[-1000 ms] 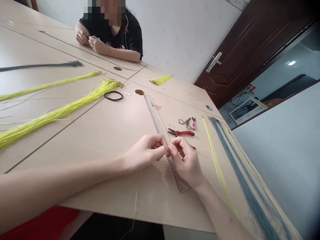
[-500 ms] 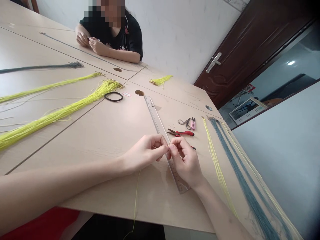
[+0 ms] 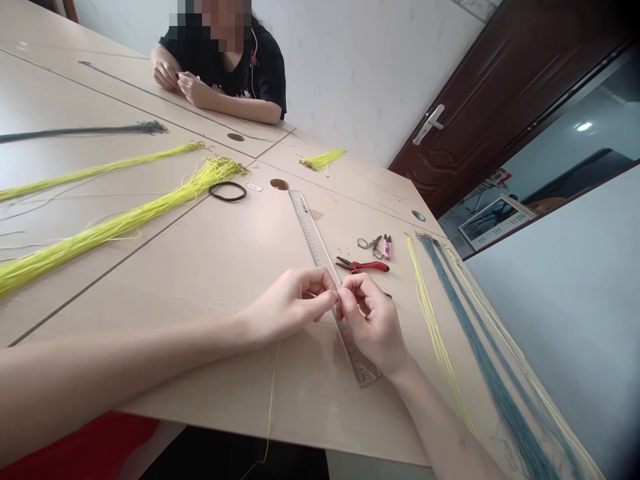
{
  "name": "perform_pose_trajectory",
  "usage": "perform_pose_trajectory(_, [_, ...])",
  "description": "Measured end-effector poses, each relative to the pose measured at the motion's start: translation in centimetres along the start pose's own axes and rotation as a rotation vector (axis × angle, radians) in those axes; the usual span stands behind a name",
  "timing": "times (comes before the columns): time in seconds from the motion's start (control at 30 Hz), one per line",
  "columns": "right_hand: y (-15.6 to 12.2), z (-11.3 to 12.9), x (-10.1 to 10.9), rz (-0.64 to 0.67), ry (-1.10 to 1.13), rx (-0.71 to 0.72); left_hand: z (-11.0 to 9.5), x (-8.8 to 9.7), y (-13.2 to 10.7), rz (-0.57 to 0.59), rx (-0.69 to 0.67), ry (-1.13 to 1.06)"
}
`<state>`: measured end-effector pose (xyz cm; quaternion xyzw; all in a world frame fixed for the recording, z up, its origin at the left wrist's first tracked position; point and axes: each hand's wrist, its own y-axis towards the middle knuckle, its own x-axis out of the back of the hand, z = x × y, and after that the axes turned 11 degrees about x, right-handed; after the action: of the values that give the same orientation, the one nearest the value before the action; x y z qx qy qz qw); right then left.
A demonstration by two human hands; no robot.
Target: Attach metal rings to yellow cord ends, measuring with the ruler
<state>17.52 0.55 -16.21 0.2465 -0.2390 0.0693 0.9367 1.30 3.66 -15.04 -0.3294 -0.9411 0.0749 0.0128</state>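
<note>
My left hand (image 3: 300,303) and my right hand (image 3: 367,320) meet fingertip to fingertip over a clear ruler (image 3: 313,233). Both are closed in a pinch on a thin yellow cord (image 3: 273,393). The cord hangs from below my left hand over the table's front edge. A tiny bit shows between the fingertips, too small to make out. Just beyond my right hand lie red-handled pliers (image 3: 370,266), partly hidden behind it a second red-handled tool. Small folding scissors (image 3: 370,245) and pink thread snips (image 3: 387,248) lie behind the pliers.
Yellow cord bundles (image 3: 125,223) and a dark grey-blue bundle (image 3: 80,132) lie at left, near a black hair tie (image 3: 227,192). More yellow cords (image 3: 430,313) and blue-grey cords (image 3: 470,320) line the right edge. A short yellow bundle (image 3: 323,159) is farther back. A person (image 3: 220,80) sits across the table.
Almost nothing differs. Both hands keep their pinch in the same place, and the hanging cord has shifted very slightly.
</note>
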Motion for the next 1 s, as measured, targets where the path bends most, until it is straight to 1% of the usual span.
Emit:
perform_pose_trajectory(0.23, [0.07, 0.08, -0.02, 0.01, 0.014, 0.004, 0.14, 0.06, -0.19, -0.01, -0.001, 0.015])
perform_pose_trajectory(0.37, [-0.01, 0.09, -0.03, -0.016, 0.035, -0.007, 0.06, 0.12, -0.08, -0.019, -0.01, 0.027])
perform_pose_trajectory(0.67, [-0.04, 0.16, -0.13, -0.057, 0.002, 0.015, 0.0, 0.06, -0.08, -0.029, -0.013, 0.034])
perform_pose_trajectory(0.87, [-0.01, 0.25, -0.14, -0.022, 0.024, -0.002, 0.04, 0.02, -0.04, -0.031, 0.003, 0.027])
perform_pose_trajectory(1.0, [0.05, 0.01, -0.11, -0.03, 0.013, -0.014, 0.21, 0.03, -0.03, -0.005, -0.007, 0.025])
